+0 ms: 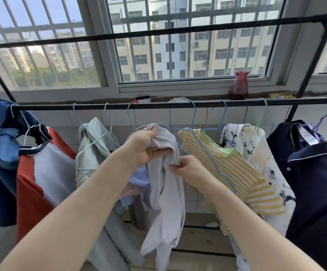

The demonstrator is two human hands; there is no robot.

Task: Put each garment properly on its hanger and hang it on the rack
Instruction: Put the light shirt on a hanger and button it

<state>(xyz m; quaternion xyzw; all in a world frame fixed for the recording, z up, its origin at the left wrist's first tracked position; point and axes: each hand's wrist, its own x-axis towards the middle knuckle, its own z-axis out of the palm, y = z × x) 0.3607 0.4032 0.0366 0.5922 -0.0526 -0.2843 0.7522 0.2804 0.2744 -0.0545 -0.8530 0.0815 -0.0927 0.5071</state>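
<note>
A pale lilac-grey garment [166, 202] hangs in front of me from a light wire hanger [131, 116] hooked on the black rack rail [158, 105]. My left hand [143, 147] grips a bunched top part of this garment near the hanger. My right hand [190, 171] pinches the cloth's edge just below and to the right. The hanger's lower part is hidden by cloth and my left hand.
Along the rail hang a blue and red garment [31, 173], a pale green one [94, 153], a yellow striped top [237, 173], a white printed one [262, 153] and a navy shirt [311, 182]. A dark red vase [238, 88] stands on the windowsill behind.
</note>
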